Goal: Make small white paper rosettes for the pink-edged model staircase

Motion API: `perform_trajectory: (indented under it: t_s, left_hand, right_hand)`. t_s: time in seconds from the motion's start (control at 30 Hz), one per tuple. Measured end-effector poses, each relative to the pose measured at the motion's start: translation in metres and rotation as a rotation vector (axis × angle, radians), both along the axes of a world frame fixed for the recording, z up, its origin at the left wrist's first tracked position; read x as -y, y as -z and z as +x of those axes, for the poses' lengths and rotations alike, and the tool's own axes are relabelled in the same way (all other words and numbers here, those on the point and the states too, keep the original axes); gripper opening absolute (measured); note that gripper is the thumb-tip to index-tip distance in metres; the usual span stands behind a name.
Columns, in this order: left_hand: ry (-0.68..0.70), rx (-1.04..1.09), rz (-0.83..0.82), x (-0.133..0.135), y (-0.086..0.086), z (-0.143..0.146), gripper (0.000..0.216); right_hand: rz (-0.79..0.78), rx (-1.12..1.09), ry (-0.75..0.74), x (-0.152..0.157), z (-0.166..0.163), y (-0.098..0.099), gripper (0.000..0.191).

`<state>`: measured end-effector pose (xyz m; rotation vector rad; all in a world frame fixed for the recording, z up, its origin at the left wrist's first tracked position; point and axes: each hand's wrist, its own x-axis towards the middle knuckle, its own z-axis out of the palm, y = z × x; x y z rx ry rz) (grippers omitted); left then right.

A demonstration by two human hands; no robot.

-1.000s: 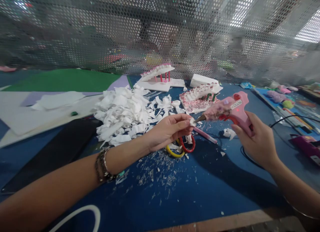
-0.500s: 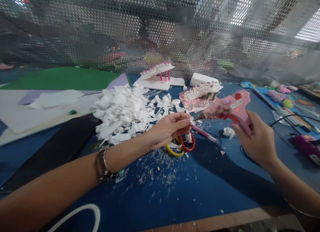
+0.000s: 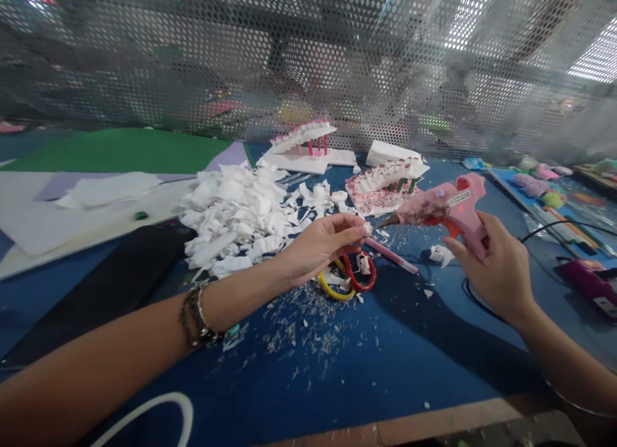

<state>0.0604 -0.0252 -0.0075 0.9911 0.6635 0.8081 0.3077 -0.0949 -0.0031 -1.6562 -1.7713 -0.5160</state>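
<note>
Between the thumb and fingertips of my left hand (image 3: pixel 332 241) is pinched a small white scrap (image 3: pixel 368 229), perhaps paper. My right hand (image 3: pixel 501 267) is wrapped round the handle of a pink hot glue gun (image 3: pixel 448 209), its metal nozzle pointing left, a little way from the scrap. Below my left hand lie scissors with red and yellow handles (image 3: pixel 361 280), their blades hidden. A pink pen-like stick (image 3: pixel 393 255) rests beside them. Left of the hand is a heap of torn white pieces (image 3: pixel 241 215).
Two small stair models stand behind, one with pink posts (image 3: pixel 303 141), one on a pink-speckled base (image 3: pixel 385 186). A black sheet (image 3: pixel 106 286) and green sheet (image 3: pixel 130 151) lie left. At right are a purple box-like object (image 3: pixel 590 286) and a black cord (image 3: pixel 554 223). A perforated screen (image 3: pixel 308 61) closes the back.
The glue gun has drawn back slightly to the right, and a small gap shows between its nozzle and the white scrap. My left hand has shifted slightly left.
</note>
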Motion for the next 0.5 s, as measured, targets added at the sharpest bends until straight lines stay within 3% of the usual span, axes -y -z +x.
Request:
perform_trajectory:
  t_s: [0.1,0.33,0.5]
  left_hand:
    - [-0.008,-0.088,0.110,-0.002,-0.001,-0.001,0.015]
    - [-0.052,-0.460,0.671,-0.014,-0.012,-0.013,0.018]
    - [-0.163,-0.522,0.872,-0.029,-0.019,-0.016,0.019]
  right_hand:
    - [-0.036,-0.026,0.011,-0.001,0.001,-0.002,0.042]
    - [-0.092,-0.104,0.135,0.003,0.034,-0.006,0.043]
    - [-0.378,-0.010,0.375,0.002,0.093,0.013,0.046]
